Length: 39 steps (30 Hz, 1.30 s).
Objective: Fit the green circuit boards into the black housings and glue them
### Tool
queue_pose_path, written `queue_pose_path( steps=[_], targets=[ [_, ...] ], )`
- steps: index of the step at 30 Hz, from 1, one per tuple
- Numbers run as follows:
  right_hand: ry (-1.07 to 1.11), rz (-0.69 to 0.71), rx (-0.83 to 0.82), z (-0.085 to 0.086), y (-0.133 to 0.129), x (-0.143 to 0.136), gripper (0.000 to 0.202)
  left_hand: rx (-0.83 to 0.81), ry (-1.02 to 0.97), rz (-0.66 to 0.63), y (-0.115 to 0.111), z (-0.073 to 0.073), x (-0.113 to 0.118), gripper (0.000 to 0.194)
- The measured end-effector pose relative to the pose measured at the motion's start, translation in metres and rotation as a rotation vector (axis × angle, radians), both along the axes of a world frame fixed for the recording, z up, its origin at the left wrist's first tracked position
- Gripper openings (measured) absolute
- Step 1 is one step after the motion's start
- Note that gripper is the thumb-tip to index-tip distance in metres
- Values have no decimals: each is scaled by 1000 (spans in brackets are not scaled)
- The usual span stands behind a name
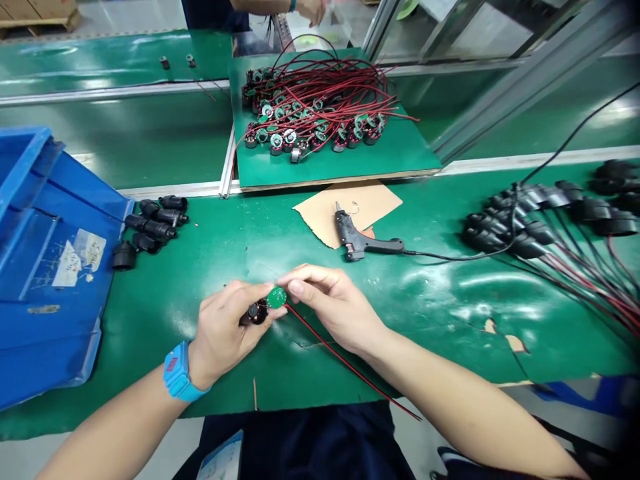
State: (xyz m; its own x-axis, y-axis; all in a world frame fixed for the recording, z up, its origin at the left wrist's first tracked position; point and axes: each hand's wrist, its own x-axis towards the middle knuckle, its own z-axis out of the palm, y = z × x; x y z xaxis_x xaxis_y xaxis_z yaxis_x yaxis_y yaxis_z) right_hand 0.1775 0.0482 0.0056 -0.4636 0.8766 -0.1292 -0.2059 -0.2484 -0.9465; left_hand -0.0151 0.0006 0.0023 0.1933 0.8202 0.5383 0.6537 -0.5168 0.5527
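Note:
My left hand [225, 320] is closed around a small black cylindrical housing [256, 312]. Against its fingertips sits a round green circuit board [277, 297], its flat face turned up toward me. The thumb and fingers of my right hand [333, 303] pinch at the board's right edge; the exact contact is partly hidden. From the board a red and black wire pair [345, 360] trails to the lower right, past the table's front edge. Beyond my hands a black glue gun [357, 239] lies on a piece of cardboard [320, 210].
A blue bin [55, 267] stands at the left, with several black housings [157, 223] beside it. A raised green board [340, 163] bears many red-wired parts [320, 113]. More black housings with wires [515, 220] lie right, crossed by the gun's cord. Across the bench is another person's hand [311, 10].

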Motion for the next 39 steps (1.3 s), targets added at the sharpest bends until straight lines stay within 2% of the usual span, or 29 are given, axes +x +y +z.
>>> queue_pose_path(
  steps=[2, 5, 7, 8, 9, 11, 13, 14, 16, 18, 21, 23, 25, 32, 39],
  targets=[
    [-71, -157, 64, -4, 12, 6, 24, -11, 2, -32, -1, -2, 1, 25],
    [-159, -467, 212, -10, 32, 22, 42, 9, -5, -32, -1, -1, 2, 25],
    [-160, -525, 278, -9, 39, 32, 49, 30, -8, -4, -1, 0, 2, 25],
    [-140, -466, 279, -8, 38, 34, 47, 35, -7, 14, -1, 0, 2, 26],
    [-108, -347, 252, -5, 34, 35, 42, 39, -8, 29, -1, 0, 2, 26],
    [-18, -11, 123, 0, 22, 31, 27, 38, -20, 55, 0, 1, 2, 25],
    [47, 262, -30, 4, 9, 24, 29, 27, -31, 64, 1, 2, 2, 24],
    [50, 308, -75, 5, 4, 20, 28, 9, -25, 60, 1, 3, 2, 25],
    [-14, 221, -47, 5, -2, 15, 23, -58, 5, 32, 1, 5, 3, 32],
    [-158, 28, 138, 4, -5, 14, 17, -159, 29, -22, 1, 8, 5, 38],
    [-414, -231, 624, 3, -6, 13, 4, -287, 2, -95, -1, 9, 6, 36],
    [-513, -312, 940, 2, -7, 13, 8, -336, -48, -127, -1, 9, 5, 33],
    [-554, -321, 1132, 2, -7, 14, 15, -397, -108, -149, -1, 8, 4, 33],
    [-661, -218, 1403, 3, -7, 25, 25, -597, -248, -191, 5, 11, -3, 33],
    [-839, -151, 1674, 19, -13, 25, 25, -772, -304, -319, 5, 16, -3, 34]
  ],
)
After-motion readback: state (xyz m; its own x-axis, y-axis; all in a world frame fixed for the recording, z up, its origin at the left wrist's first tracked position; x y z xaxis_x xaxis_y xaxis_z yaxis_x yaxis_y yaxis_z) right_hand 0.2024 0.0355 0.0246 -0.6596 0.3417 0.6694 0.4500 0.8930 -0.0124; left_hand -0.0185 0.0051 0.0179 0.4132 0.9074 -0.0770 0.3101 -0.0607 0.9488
